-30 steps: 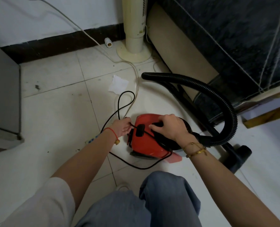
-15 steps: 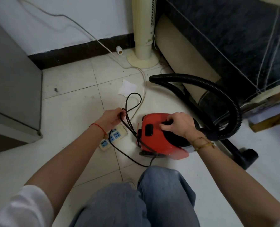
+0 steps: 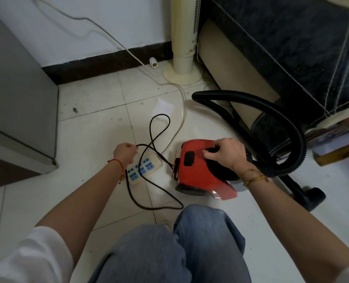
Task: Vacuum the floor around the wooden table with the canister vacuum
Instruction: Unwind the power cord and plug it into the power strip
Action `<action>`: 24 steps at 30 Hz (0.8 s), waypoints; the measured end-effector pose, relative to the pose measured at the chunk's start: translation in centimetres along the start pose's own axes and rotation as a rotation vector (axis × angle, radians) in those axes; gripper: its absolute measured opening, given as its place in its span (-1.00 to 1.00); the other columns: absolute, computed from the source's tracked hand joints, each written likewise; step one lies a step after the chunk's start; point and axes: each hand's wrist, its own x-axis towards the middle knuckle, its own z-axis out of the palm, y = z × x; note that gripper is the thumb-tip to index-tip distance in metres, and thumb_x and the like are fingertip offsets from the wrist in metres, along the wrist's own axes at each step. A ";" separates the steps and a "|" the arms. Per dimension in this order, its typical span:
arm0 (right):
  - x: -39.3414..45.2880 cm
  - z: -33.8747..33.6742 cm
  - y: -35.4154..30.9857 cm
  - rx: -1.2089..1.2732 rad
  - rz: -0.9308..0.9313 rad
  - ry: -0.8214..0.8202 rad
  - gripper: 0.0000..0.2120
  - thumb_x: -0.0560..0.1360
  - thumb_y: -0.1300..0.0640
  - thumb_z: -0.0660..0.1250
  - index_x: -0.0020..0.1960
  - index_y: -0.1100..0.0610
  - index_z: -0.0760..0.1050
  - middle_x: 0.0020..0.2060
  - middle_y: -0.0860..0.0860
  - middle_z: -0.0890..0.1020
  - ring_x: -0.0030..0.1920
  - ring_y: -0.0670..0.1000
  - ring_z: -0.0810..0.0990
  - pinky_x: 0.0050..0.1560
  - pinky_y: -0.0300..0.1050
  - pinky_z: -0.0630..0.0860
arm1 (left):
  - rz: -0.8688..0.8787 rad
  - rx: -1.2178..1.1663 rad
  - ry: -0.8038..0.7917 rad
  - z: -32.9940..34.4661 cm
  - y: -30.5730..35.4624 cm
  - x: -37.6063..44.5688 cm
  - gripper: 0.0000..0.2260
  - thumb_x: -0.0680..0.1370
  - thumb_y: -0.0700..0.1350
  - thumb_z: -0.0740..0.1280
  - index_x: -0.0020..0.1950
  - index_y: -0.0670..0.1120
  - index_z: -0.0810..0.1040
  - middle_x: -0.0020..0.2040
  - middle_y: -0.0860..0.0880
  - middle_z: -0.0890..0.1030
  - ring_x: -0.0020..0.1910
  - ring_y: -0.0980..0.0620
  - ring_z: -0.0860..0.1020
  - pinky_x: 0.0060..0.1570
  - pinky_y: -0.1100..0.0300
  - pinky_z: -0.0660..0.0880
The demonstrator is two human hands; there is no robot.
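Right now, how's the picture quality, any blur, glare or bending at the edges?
Head view: dim, even indoor light, no strong glare; wide-angle bending shows in the leaning fan column and cabinet; the jeans and sleeve at the bottom look soft; the red vacuum, black cord and power strip are sharp enough.

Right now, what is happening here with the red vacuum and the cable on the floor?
A person crouches on the tiled floor. The right hand grips the handle on top of the red vacuum. The left hand pinches the black cord, which loops over a power strip lying beside the vacuum. I cannot see the plug, so vacuuming seems not yet begun. The black hose arches to the right.
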 end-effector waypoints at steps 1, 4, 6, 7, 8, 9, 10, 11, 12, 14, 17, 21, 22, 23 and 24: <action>0.0 0.2 -0.1 -0.016 -0.007 -0.015 -0.56 0.35 -0.33 0.28 -0.28 0.06 0.57 -0.43 -0.03 0.58 -0.34 0.00 0.55 -0.34 -0.16 0.42 | 0.073 0.107 -0.008 0.2 -0.5 -0.2 -0.82 0.56 -0.16 0.28 0.07 -0.20 0.60 -0.11 -0.12 0.62 -0.31 0.00 0.50 -0.29 0.20 0.51; -0.2 1.3 -0.2 -0.041 -0.022 -0.053 -0.55 0.34 -0.33 0.28 -0.29 0.08 0.56 -0.44 -0.02 0.58 -0.36 0.00 0.53 -0.40 -0.18 0.32 | 0.232 0.371 -0.011 1.0 -1.4 -0.7 -0.79 0.55 -0.20 0.28 0.12 -0.17 0.63 0.06 -0.13 0.64 0.02 -0.09 0.59 0.04 0.13 0.53; -0.3 1.8 -0.1 -0.039 -0.016 -0.060 -0.55 0.33 -0.32 0.28 -0.30 0.08 0.56 -0.45 -0.03 0.59 -0.36 0.00 0.54 -0.41 -0.18 0.34 | 0.251 0.558 -0.026 1.9 -2.0 -0.7 -0.78 0.55 -0.18 0.26 0.15 -0.14 0.61 0.12 -0.13 0.62 0.11 -0.12 0.55 0.12 0.06 0.49; -0.2 1.9 0.0 -0.034 -0.009 -0.055 -0.55 0.33 -0.32 0.28 -0.30 0.08 0.57 -0.45 -0.03 0.59 -0.36 0.00 0.55 -0.41 -0.18 0.37 | 0.240 0.680 -0.016 2.5 -2.3 -0.7 -0.77 0.55 -0.16 0.25 0.17 -0.11 0.58 0.14 -0.12 0.60 0.14 -0.13 0.53 0.15 0.03 0.44; -0.1 2.0 0.1 -0.027 -0.002 -0.048 -0.55 0.33 -0.32 0.28 -0.31 0.08 0.56 -0.44 -0.03 0.59 -0.35 0.00 0.55 -0.41 -0.18 0.38 | 0.245 0.789 0.014 3.0 -2.6 -0.9 -0.75 0.55 -0.16 0.25 0.22 -0.09 0.53 0.17 -0.12 0.56 0.19 -0.13 0.48 0.17 0.02 0.38; 0.0 2.0 0.2 -0.020 0.003 -0.044 -0.55 0.33 -0.32 0.28 -0.31 0.07 0.56 -0.44 -0.03 0.59 -0.35 0.01 0.56 -0.41 -0.18 0.38 | 0.285 0.861 0.055 3.6 -2.9 -1.1 -0.72 0.54 -0.17 0.25 0.25 -0.09 0.48 0.20 -0.12 0.51 0.21 -0.14 0.44 0.16 0.02 0.35; 0.0 2.1 0.2 -0.016 0.008 -0.041 -0.55 0.33 -0.32 0.28 -0.31 0.07 0.56 -0.44 -0.03 0.59 -0.34 0.01 0.56 -0.41 -0.18 0.38 | 0.355 0.884 0.090 4.2 -3.3 -1.3 -0.71 0.52 -0.19 0.26 0.25 -0.10 0.46 0.20 -0.13 0.48 0.21 -0.14 0.41 0.12 0.03 0.35; 0.1 2.1 0.2 -0.015 0.012 -0.037 -0.55 0.33 -0.32 0.28 -0.31 0.07 0.57 -0.43 -0.02 0.60 -0.34 0.01 0.56 -0.42 -0.19 0.37 | 0.441 0.858 0.100 4.9 -3.9 -1.3 -0.73 0.51 -0.21 0.26 0.22 -0.11 0.48 0.17 -0.13 0.49 0.17 -0.13 0.43 0.07 0.05 0.38; 0.1 2.2 0.2 -0.018 0.014 -0.031 -0.56 0.33 -0.32 0.28 -0.29 0.07 0.57 -0.43 -0.02 0.60 -0.33 0.01 0.56 -0.42 -0.18 0.36 | 0.490 0.803 0.076 5.6 -4.3 -1.3 -0.78 0.51 -0.22 0.25 0.15 -0.14 0.53 0.11 -0.14 0.53 0.11 -0.13 0.47 0.01 0.06 0.42; 0.0 2.4 0.2 -0.028 0.019 -0.014 -0.57 0.33 -0.32 0.30 -0.28 0.07 0.58 -0.40 -0.01 0.61 -0.30 0.03 0.56 -0.40 -0.17 0.32 | 0.426 0.695 -0.076 7.4 -5.3 -0.8 -0.85 0.54 -0.21 0.23 -0.03 -0.21 0.58 -0.05 -0.16 0.61 -0.02 -0.15 0.57 -0.05 0.07 0.52; 0.0 2.6 0.1 -0.024 0.030 -0.005 -0.58 0.32 -0.32 0.31 -0.28 0.04 0.57 -0.39 -0.02 0.61 -0.29 0.04 0.55 -0.38 -0.17 0.29 | 0.086 0.446 -0.406 9.5 -6.6 -0.4 -0.79 0.59 -0.25 0.20 -0.20 -0.17 0.54 -0.17 -0.14 0.59 -0.16 -0.11 0.57 0.03 0.03 0.54; 0.2 2.8 0.1 -0.020 0.047 0.012 -0.57 0.32 -0.33 0.30 -0.30 0.05 0.55 -0.42 -0.03 0.59 -0.31 0.03 0.55 -0.41 -0.19 0.29 | -0.375 -0.077 -0.655 11.4 -6.9 -1.4 -0.67 0.67 -0.17 0.06 0.37 -0.26 0.37 0.31 -0.18 0.49 0.31 -0.10 0.47 0.28 0.11 0.36; 0.2 2.8 0.0 -0.019 0.047 0.014 -0.58 0.32 -0.33 0.30 -0.31 0.05 0.54 -0.44 -0.04 0.57 -0.32 0.02 0.54 -0.42 -0.20 0.27 | -0.390 -0.135 -0.642 11.8 -7.2 -1.3 -0.74 0.65 -0.18 0.13 0.31 -0.20 0.43 0.15 -0.12 0.60 0.16 -0.03 0.57 0.28 0.09 0.39; 0.2 2.9 0.0 -0.017 0.047 0.016 -0.58 0.32 -0.32 0.30 -0.32 0.05 0.53 -0.44 -0.04 0.57 -0.33 0.02 0.53 -0.43 -0.20 0.26 | -0.391 -0.179 -0.627 12.3 -7.5 -1.0 -0.82 0.62 -0.20 0.19 0.20 -0.17 0.49 -0.12 -0.06 0.67 -0.12 0.07 0.64 0.28 0.07 0.43; 0.1 2.9 0.0 -0.015 0.048 0.019 -0.58 0.32 -0.32 0.30 -0.32 0.05 0.53 -0.44 -0.04 0.57 -0.33 0.02 0.53 -0.42 -0.20 0.25 | -0.420 -0.243 -0.638 12.8 -7.9 -0.6 -0.88 0.61 -0.21 0.21 0.09 -0.17 0.50 -0.38 -0.01 0.62 -0.39 0.13 0.61 0.28 0.03 0.44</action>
